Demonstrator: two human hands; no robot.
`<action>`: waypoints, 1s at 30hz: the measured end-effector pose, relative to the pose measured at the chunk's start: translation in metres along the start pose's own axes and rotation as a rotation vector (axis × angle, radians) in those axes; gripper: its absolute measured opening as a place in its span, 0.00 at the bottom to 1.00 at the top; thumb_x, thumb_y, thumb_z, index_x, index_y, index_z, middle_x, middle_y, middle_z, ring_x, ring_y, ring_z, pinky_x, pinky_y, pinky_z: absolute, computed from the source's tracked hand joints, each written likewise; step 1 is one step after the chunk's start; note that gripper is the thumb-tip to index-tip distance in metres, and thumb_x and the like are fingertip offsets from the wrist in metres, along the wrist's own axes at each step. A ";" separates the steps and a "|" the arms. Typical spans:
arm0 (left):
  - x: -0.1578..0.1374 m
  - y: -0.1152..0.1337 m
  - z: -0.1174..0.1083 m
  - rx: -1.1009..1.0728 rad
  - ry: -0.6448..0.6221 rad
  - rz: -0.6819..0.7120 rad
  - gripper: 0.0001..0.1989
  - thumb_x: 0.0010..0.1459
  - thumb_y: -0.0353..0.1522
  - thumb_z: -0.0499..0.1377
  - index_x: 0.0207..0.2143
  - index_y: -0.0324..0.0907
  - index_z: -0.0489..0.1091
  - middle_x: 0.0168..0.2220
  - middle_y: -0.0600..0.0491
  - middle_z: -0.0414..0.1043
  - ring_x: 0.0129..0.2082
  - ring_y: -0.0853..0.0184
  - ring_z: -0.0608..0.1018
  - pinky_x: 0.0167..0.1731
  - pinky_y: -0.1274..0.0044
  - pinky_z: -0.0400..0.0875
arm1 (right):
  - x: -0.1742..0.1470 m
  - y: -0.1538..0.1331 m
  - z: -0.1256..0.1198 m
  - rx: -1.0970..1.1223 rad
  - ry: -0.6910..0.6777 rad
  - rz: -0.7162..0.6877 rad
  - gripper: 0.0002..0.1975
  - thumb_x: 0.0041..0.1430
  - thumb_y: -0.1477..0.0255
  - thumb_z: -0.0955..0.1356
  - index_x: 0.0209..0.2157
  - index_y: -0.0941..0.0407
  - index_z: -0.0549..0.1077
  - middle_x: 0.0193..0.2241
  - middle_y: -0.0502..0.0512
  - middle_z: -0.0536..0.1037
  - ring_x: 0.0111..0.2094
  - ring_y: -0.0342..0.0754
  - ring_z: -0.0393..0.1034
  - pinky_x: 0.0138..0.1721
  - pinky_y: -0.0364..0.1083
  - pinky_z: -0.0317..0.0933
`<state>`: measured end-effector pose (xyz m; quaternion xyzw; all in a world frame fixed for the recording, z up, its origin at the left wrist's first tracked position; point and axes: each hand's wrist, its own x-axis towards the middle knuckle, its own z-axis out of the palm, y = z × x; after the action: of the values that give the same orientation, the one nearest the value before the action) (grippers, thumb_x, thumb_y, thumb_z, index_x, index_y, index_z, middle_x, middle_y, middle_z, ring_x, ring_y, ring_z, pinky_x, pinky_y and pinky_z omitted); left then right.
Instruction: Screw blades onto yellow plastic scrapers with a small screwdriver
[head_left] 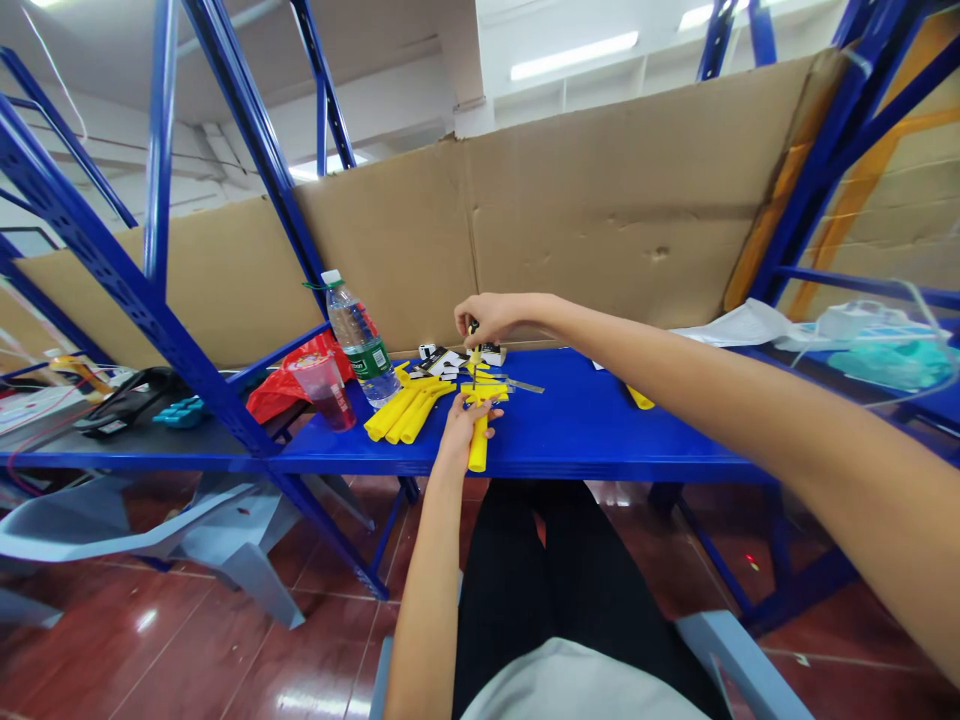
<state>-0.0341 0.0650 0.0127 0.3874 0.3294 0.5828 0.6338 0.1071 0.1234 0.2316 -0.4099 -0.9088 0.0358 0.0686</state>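
Note:
My left hand is closed around a yellow plastic tube-shaped part with a branching top, steadying it near the front edge of the blue table. Above it, my right hand grips a screwdriver with a yellow and black handle. Its thin shaft points straight down at the top of the part; whether the tip touches cannot be made out. Several similar yellow parts lie side by side left of my left hand. Behind the hands are small black-and-white pieces and a clear strip.
A water bottle and a cup of red drink stand at the left, beside a red bag. Another yellow piece lies under my right forearm. Cardboard walls the back; blue posts rise at the sides.

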 end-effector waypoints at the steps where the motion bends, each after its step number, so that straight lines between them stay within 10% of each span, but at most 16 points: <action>1: 0.000 0.000 0.000 0.005 -0.002 0.001 0.30 0.49 0.30 0.77 0.47 0.46 0.61 0.57 0.38 0.81 0.40 0.60 0.86 0.20 0.84 0.59 | 0.000 0.000 -0.001 0.015 0.006 -0.025 0.20 0.60 0.68 0.79 0.53 0.58 0.79 0.40 0.57 0.85 0.32 0.47 0.77 0.34 0.45 0.62; 30: -0.002 0.004 0.005 0.020 0.032 -0.015 0.33 0.52 0.28 0.75 0.50 0.48 0.57 0.57 0.39 0.81 0.41 0.59 0.88 0.22 0.84 0.60 | -0.007 0.013 0.008 0.192 0.002 -0.033 0.09 0.62 0.71 0.77 0.44 0.58 0.81 0.28 0.53 0.82 0.29 0.47 0.76 0.33 0.44 0.64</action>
<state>-0.0322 0.0620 0.0189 0.3817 0.3483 0.5810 0.6289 0.1200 0.1266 0.2219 -0.3865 -0.9078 0.1210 0.1091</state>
